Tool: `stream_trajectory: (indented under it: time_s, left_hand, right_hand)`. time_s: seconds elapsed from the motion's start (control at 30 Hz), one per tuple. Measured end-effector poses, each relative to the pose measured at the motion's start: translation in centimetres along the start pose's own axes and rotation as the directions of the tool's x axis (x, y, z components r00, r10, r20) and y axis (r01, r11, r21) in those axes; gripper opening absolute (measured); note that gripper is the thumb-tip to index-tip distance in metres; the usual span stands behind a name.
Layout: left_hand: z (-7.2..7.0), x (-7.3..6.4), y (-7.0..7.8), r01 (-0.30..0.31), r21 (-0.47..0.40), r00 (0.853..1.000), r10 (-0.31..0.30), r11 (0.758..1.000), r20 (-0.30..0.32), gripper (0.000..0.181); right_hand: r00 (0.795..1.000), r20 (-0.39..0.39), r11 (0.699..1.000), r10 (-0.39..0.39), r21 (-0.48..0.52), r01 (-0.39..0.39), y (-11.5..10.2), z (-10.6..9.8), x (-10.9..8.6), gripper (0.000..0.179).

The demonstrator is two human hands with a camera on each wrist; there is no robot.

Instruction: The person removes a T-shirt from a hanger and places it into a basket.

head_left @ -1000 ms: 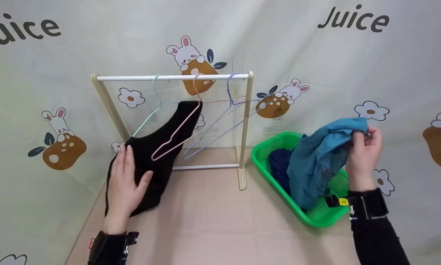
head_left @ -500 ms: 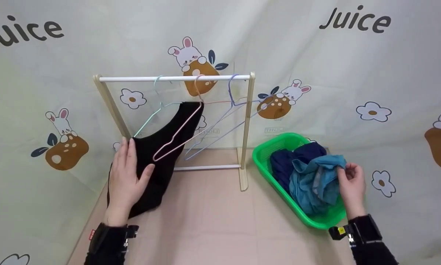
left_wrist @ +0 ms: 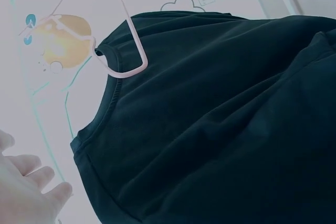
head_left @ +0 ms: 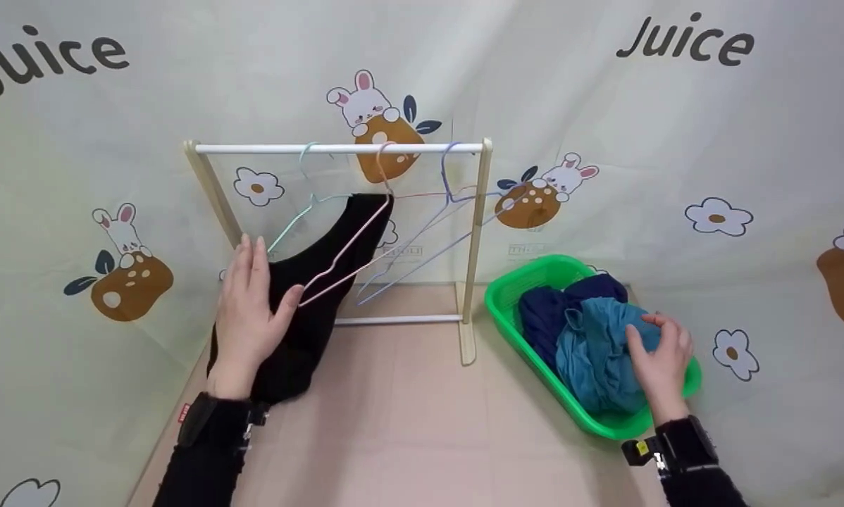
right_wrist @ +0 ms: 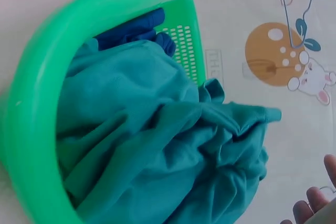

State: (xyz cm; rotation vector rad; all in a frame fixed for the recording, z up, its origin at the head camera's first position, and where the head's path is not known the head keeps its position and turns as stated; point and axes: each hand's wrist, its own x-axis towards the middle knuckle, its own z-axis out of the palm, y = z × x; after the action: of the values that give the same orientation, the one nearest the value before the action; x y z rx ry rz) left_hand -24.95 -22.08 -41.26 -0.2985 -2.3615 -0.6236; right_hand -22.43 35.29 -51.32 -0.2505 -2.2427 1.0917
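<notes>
Teal garment (head_left: 598,348) lowered back into the green basket (head_left: 506,310).

A second ago it was held aloft; now it lies crumpled, no clear long axis, under the right hand (head_left: 658,362), whose loosely curled fingers rest on it. The black shirt (head_left: 309,296), slanting down-left from its pink hanger (head_left: 344,250), is pressed by the flat, open left hand (head_left: 249,313).

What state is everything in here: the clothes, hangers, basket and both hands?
Black garment: hanging on the pink hanger, tilted.
Green hanger: on the rail, bare.
Purple hanger: on the rail, bare.
Green basket: holds clothes.
Teal garment: crumpled in the basket.
Navy garment: under the teal one.
Left hand: flat against the black garment.
Right hand: resting on the teal garment.
</notes>
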Motion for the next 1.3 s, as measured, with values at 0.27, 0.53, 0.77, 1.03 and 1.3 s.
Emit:
stream_trajectory:
  time_s: [0.27,0.53,0.77,1.03,1.3]
  left_hand:
    - [1.0,2.7,0.1,0.042,0.015,0.999,-0.042,0.999,0.016,0.081]
    - [2.2,4.5,0.2,0.077,0.020,0.996,-0.078,0.997,0.041,0.078]
    - [2.9,5.8,0.7,0.105,-0.005,0.992,-0.104,0.994,0.074,0.076]
    - [3.3,7.0,1.2,0.130,-0.002,0.984,-0.128,0.992,0.125,0.076]
    - [3.7,8.5,1.8,0.207,0.025,0.962,-0.208,0.978,0.178,0.073]
  right_hand:
    - [0.989,0.111,0.994,-0.096,-0.031,0.100,-1.0,1.8,-0.3,0.046]
    - [0.955,0.251,0.981,-0.160,-0.068,0.182,-1.3,4.0,-1.5,0.061]
    - [0.916,0.333,0.961,-0.226,-0.077,0.265,-1.4,6.0,-2.8,0.070]
    - [0.867,0.392,0.922,-0.306,-0.105,0.373,-1.9,8.1,-4.7,0.076]
    - [0.830,0.439,0.890,-0.343,-0.131,0.436,-2.1,9.7,-6.1,0.076]
